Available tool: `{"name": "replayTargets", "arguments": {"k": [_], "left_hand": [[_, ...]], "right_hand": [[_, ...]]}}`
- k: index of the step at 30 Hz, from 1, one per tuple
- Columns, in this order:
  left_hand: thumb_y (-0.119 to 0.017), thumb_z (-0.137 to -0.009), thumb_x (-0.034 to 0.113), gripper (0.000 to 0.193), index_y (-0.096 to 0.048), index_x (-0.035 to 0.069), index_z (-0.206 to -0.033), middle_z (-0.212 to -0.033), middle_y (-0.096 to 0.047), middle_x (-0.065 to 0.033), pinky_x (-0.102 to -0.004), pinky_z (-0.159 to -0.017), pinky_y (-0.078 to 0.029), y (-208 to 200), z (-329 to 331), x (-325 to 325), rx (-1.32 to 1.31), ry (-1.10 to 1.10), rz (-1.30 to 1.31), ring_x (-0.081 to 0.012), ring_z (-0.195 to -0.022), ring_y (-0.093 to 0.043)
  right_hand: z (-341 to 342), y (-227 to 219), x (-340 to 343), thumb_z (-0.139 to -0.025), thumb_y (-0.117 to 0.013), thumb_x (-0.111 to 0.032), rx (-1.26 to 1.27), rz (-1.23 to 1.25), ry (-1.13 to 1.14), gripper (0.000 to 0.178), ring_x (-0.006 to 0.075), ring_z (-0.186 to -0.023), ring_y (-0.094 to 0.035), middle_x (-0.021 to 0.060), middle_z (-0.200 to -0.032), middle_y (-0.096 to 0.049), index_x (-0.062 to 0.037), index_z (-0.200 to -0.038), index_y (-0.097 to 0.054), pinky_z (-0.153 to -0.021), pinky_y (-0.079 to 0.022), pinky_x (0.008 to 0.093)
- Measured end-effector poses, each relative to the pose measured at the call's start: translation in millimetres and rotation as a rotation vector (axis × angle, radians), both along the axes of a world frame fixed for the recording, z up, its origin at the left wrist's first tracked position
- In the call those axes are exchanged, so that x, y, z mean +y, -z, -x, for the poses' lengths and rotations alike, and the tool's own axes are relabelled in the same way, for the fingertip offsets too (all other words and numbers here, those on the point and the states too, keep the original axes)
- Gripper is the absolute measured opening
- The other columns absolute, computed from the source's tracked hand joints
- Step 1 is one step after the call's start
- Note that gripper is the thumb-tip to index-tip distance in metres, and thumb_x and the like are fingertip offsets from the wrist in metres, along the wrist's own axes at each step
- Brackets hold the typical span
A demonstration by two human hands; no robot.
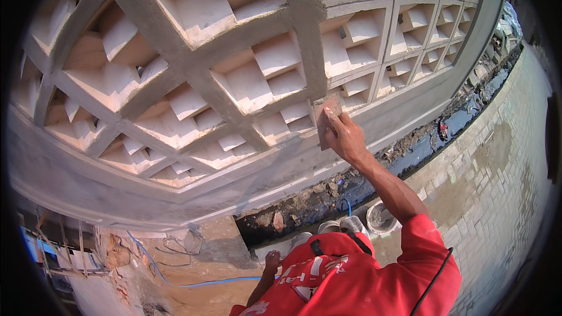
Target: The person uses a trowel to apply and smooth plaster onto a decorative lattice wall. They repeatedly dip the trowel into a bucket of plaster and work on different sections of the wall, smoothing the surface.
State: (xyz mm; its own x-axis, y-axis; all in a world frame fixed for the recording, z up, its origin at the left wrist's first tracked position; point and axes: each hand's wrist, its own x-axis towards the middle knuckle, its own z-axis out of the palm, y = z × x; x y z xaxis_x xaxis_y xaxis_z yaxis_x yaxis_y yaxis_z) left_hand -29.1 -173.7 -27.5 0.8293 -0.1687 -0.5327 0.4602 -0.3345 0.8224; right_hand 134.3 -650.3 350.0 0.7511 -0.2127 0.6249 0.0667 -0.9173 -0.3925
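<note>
Head view: red shirt (351, 275) is filling the near edge. Left hand (272, 260) is hanging low beside it, near a blue hose (216, 282); cannot tell whether its fingers are closing on anything. Right hand (346, 136) is holding a flat brownish tool (322, 127), fingers clamping it, thumb side up; tool is lying against a grey rib of the openwork wall (170, 41), apparently touching. Possible trouble: uneven pressure could be catching its edge on a block lip and chipping it; a loose hold could be dropping it toward the trench (257, 228) below. White bucket (371, 225) is standing close by, so a careless step might be tipping it. Farther off, paving (497, 216) is stretching rightward; rubble (477, 70) is lying past the wall.
</note>
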Motion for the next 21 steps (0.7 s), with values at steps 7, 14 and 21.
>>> {"name": "replayTargets", "arguments": {"k": [7, 14, 21], "left_hand": [[-0.06, -0.082, 0.022, 0.031, -0.05, 0.006, -0.106, -0.071, -0.052, -0.0065, -0.0274, -0.039, -0.042, 26.6, 14.2, -0.1, -0.084, 0.1, -0.007, -0.0175, -0.049, -0.052], [-0.059, -0.08, 0.02, 0.031, -0.055, 0.003, -0.105, -0.075, -0.057, -0.0103, -0.0321, -0.039, -0.047, 18.6, 14.0, -45.2, 0.272, -0.307, 0.057, -0.0227, -0.051, -0.059], [-0.06, -0.078, 0.02, 0.028, -0.058, 0.002, -0.099, -0.078, -0.06, -0.0117, -0.0337, -0.041, -0.047, 29.6, 26.2, -32.9, 0.248, -0.344, -0.094, -0.0235, -0.056, -0.059]], "right_hand": [[-25.2, -130.8, -2.6, -0.072, -0.061, -0.008, -0.238, 0.118, 0.059, 0.058, 0.0265, -0.061, -0.054, 0.0103, -0.076, -0.047, -0.0196, -0.128, -0.05, -0.053, -0.046, 0.0376], [-13.3, -18.1, -16.0, -0.072, -0.06, -0.009, 0.001, 0.209, 0.065, 0.059, 0.0278, -0.064, -0.055, 0.0113, -0.078, -0.047, -0.0191, -0.129, -0.049, -0.056, -0.048, 0.0382], [-22.1, -143.8, 2.8, -0.072, -0.062, -0.009, -0.197, 0.26, 0.105, 0.06, 0.0238, -0.061, -0.054, 0.0103, -0.079, -0.047, -0.0182, -0.129, -0.048, -0.054, -0.047, 0.0355]]}}
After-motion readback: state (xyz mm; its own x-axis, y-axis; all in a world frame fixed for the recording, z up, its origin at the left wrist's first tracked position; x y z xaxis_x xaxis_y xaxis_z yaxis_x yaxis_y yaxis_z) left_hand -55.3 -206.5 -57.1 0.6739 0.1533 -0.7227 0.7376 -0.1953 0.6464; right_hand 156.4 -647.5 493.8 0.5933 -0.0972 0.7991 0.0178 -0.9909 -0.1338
